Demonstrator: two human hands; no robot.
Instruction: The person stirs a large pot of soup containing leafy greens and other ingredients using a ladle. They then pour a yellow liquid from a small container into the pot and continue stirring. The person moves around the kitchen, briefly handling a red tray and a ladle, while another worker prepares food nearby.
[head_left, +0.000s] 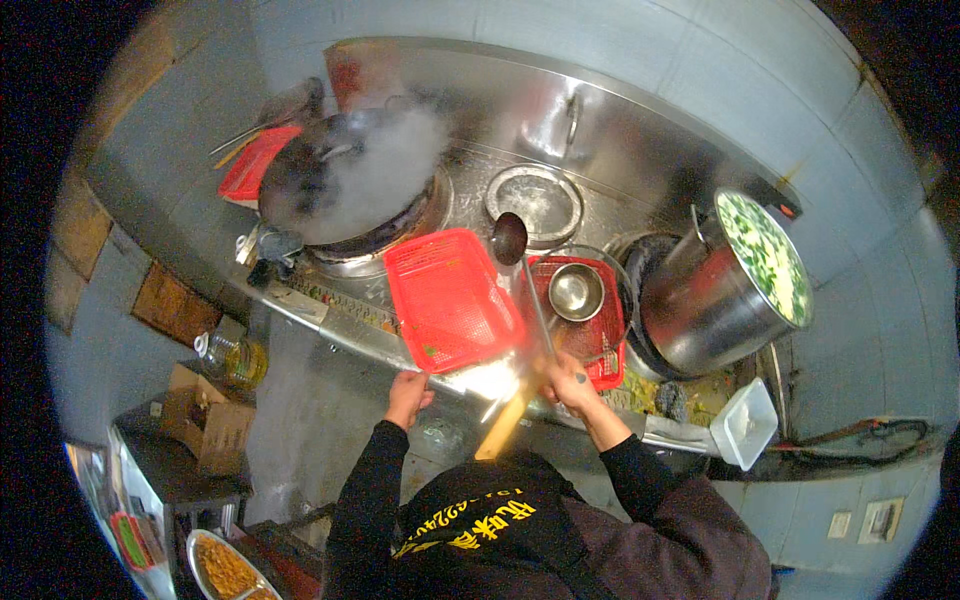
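My right hand (571, 384) is closed around the handle of a long metal ladle (510, 238), whose dark bowl points away from me. My left hand (409, 397), fingers curled, is at the near edge of a red plastic basket (454, 300) with bits of green in it; whether it touches the rim I cannot tell. Right of the ladle, a small metal bowl (576, 292) lies over a second red basket (609, 360), inside a large round rim. A steaming wok (360, 180) stands at the left, and a tall steel pot (705, 292) of chopped greens and pale pieces at the right.
A round metal ring (534, 202) lies on the steel stove top behind the baskets. A white plastic container (744, 424) sits at the right front edge. At lower left are an oil bottle (232, 361), a cardboard box (221, 435) and a tray of brown food (229, 570).
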